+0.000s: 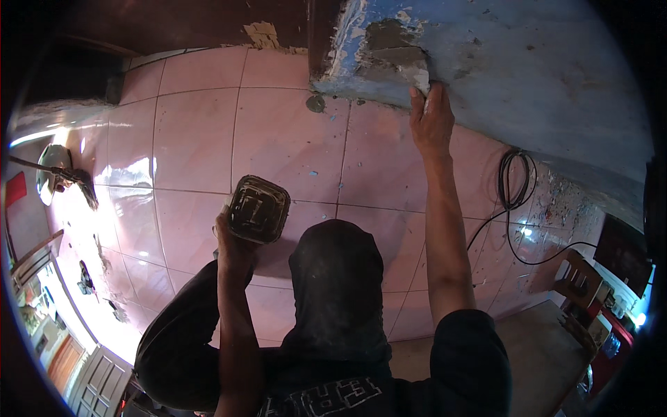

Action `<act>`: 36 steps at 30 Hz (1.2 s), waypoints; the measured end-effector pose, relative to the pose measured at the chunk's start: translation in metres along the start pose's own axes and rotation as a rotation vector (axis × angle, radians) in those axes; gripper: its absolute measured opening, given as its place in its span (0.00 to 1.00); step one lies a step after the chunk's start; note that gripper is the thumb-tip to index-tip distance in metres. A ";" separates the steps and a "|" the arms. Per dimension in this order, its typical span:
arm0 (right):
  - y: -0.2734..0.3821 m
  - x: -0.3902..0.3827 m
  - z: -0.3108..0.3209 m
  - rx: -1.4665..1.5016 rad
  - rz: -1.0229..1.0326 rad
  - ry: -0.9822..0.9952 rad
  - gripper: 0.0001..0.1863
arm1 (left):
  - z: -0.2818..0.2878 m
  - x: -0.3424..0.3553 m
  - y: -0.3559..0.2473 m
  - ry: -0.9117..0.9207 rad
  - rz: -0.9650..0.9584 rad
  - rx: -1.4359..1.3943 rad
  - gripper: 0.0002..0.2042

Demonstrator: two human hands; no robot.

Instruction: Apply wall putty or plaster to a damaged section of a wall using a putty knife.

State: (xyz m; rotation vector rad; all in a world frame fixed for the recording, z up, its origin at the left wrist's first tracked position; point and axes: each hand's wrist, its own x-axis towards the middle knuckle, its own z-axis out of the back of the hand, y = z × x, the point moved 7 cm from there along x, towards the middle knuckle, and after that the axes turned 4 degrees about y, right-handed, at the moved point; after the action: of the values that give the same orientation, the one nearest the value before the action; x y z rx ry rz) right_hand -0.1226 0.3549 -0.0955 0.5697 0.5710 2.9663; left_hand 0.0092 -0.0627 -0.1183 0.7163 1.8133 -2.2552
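My right hand [432, 124] is closed around the handle of a putty knife [419, 69], its blade against the low part of the blue wall [514, 76]. Beneath and beside the blade is a dark grey patch of mortar [390, 36], next to peeling paint at the wall's corner. Lower and to the left, my left hand [235, 240] grips a square black container [279, 208] by its side. Its inside is smeared with pale residue, and how much it holds I cannot tell.
Pink floor tiles [194, 139] carry small paint chips and a grey blob [315, 103] near the wall corner. A coiled black cable [513, 181] lies at right, by a wooden chair [578, 279]. A broom [83, 184] is at far left, above a paneled door [101, 375].
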 end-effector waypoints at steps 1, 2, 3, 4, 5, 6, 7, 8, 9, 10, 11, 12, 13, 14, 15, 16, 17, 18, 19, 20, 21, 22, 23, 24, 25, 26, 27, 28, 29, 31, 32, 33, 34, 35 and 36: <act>-0.003 0.002 0.001 -0.021 -0.029 0.030 0.20 | -0.002 -0.001 -0.001 -0.017 0.033 -0.023 0.16; -0.005 0.003 0.003 -0.043 -0.058 0.060 0.20 | 0.000 -0.001 -0.001 -0.016 0.037 -0.020 0.16; -0.006 0.007 0.005 -0.042 -0.061 0.063 0.20 | 0.002 0.001 -0.001 -0.002 0.016 -0.066 0.14; -0.007 0.010 0.006 -0.029 -0.066 0.060 0.20 | 0.003 0.002 -0.005 0.012 -0.005 -0.113 0.13; -0.006 0.011 0.008 -0.017 -0.069 0.057 0.21 | 0.002 0.003 -0.008 0.013 -0.002 -0.112 0.13; -0.005 0.010 0.010 -0.017 -0.068 0.059 0.21 | 0.004 0.003 -0.005 -0.036 0.070 -0.329 0.12; -0.009 0.007 0.010 -0.036 -0.102 0.085 0.21 | 0.004 0.002 -0.001 -0.087 0.140 -0.549 0.12; -0.011 0.004 0.011 -0.054 -0.135 0.111 0.22 | 0.002 -0.002 0.001 -0.092 0.137 -0.552 0.12; -0.016 -0.006 0.012 -0.052 -0.128 0.111 0.22 | 0.002 -0.007 0.003 -0.111 0.106 -0.544 0.12; -0.035 -0.021 0.013 -0.042 -0.199 0.135 0.22 | 0.001 -0.006 0.003 -0.127 0.064 -0.541 0.12; -0.054 -0.040 0.015 -0.034 -0.272 0.162 0.23 | 0.000 -0.003 0.007 -0.127 0.054 -0.552 0.12; -0.070 -0.063 0.014 -0.020 -0.359 0.222 0.22 | -0.004 -0.003 0.017 -0.063 0.135 -0.606 0.17; -0.081 -0.087 0.016 -0.006 -0.450 0.284 0.22 | -0.008 -0.004 0.025 0.002 0.219 -0.657 0.27; -0.076 -0.106 0.019 0.036 -0.455 0.347 0.21 | -0.003 -0.006 0.027 -0.005 0.216 -0.654 0.27; -0.070 -0.122 0.023 0.076 -0.464 0.407 0.20 | 0.000 -0.008 0.027 0.003 0.197 -0.614 0.29; -0.061 -0.129 0.029 0.081 -0.464 0.405 0.20 | 0.003 -0.009 0.026 0.009 0.179 -0.571 0.30; -0.045 -0.133 0.037 0.180 -0.467 0.384 0.19 | 0.004 -0.011 0.025 0.006 0.185 -0.566 0.30; -0.030 -0.133 0.041 0.280 -0.471 0.362 0.17 | 0.003 -0.013 0.025 -0.006 0.185 -0.611 0.31; -0.018 -0.130 0.044 0.278 -0.479 0.361 0.17 | 0.000 -0.013 0.023 -0.009 0.185 -0.659 0.32; 0.000 -0.117 0.050 0.352 -0.358 0.200 0.17 | -0.003 -0.011 0.020 -0.005 0.188 -0.654 0.32; 0.015 -0.107 0.056 0.422 -0.235 0.038 0.17 | -0.004 -0.009 0.016 -0.018 0.183 -0.660 0.20; 0.022 -0.100 0.049 0.423 -0.238 0.035 0.17 | -0.003 -0.009 0.012 -0.032 0.176 -0.667 0.17; 0.030 -0.090 0.049 0.371 -0.158 -0.019 0.17 | -0.007 -0.007 0.011 -0.022 0.175 -0.667 0.17; 0.035 -0.080 0.049 0.319 -0.077 -0.071 0.16 | -0.011 -0.007 0.009 -0.007 0.170 -0.673 0.18; 0.035 -0.067 0.043 0.325 -0.078 -0.076 0.16 | -0.009 -0.007 0.008 -0.002 0.162 -0.672 0.19; 0.042 -0.055 0.044 0.276 0.033 -0.151 0.16 | -0.008 -0.007 0.009 -0.003 0.162 -0.668 0.19; 0.048 -0.047 0.043 0.225 0.144 -0.224 0.16 | -0.007 -0.006 0.010 0.019 0.155 -0.635 0.19; 0.039 -0.038 0.037 0.230 0.144 -0.221 0.16 | -0.005 -0.006 0.013 0.038 0.150 -0.605 0.19; 0.022 -0.028 0.032 0.179 0.122 -0.145 0.15 | -0.005 -0.004 0.017 0.038 0.152 -0.608 0.19; -0.001 -0.009 0.028 0.126 0.099 -0.062 0.14 | -0.005 -0.003 0.031 0.026 0.261 -0.823 0.36; -0.004 0.004 0.030 0.105 0.122 -0.041 0.14 | -0.004 -0.004 0.032 0.024 0.268 -0.826 0.36; -0.007 0.010 0.034 0.084 0.145 -0.021 0.14 | -0.001 -0.004 0.027 0.055 0.207 -0.687 0.36; -0.011 0.010 0.033 0.090 0.147 -0.013 0.14 | 0.003 -0.006 0.022 0.078 0.145 -0.545 0.35; -0.021 0.010 0.035 0.054 0.114 0.018 0.15 | 0.002 -0.007 0.024 0.076 0.150 -0.551 0.35; -0.030 0.010 0.037 0.018 0.082 0.048 0.15 | 0.001 -0.007 0.024 0.087 0.136 -0.556 0.34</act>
State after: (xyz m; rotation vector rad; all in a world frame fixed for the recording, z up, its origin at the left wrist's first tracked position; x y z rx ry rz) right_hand -0.1178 0.3970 -0.0709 0.5371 0.5937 3.0628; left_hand 0.0244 -0.0708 -0.1357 0.7988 2.2060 -1.5389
